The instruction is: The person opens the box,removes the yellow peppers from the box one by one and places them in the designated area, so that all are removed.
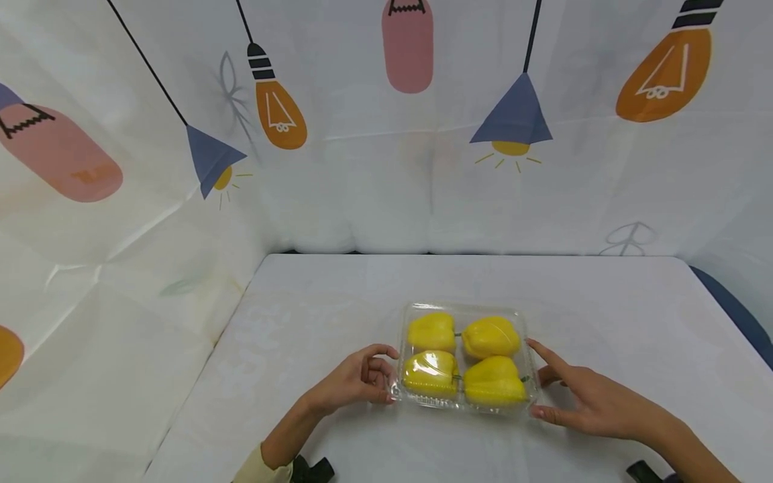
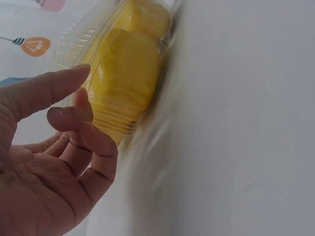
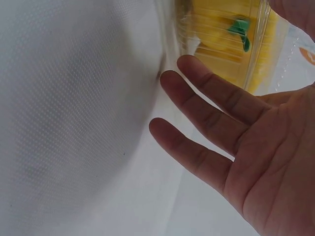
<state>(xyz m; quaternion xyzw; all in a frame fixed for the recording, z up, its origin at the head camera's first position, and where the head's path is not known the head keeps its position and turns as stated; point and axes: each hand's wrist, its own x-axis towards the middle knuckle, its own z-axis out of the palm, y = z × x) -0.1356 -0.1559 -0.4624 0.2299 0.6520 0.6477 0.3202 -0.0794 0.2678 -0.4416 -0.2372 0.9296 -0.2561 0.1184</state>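
Several yellow bell peppers [image 1: 490, 337] with green stems sit in two rows inside a clear plastic clamshell box [image 1: 460, 310], which lies on the white table. At the box's left side is my left hand [image 1: 356, 381], its fingers loosely bent and the thumb by the near left corner. In the left wrist view, the fingertips of this hand [image 2: 59, 157] overlap the ribbed wall of the box. My right hand [image 1: 598, 402] is at the opposite side, index fingertip and thumb right at the edge. The right wrist view shows its other fingers [image 3: 199, 155] spread and nearly straight beside the box.
The white-covered table [image 1: 338, 295] extends behind and to both sides of the box. A pale curtain [image 1: 386, 188] printed with lamps and bulbs hangs along the back and left. A dark blue rounded object [image 1: 733, 308] shows beyond the table's right edge.
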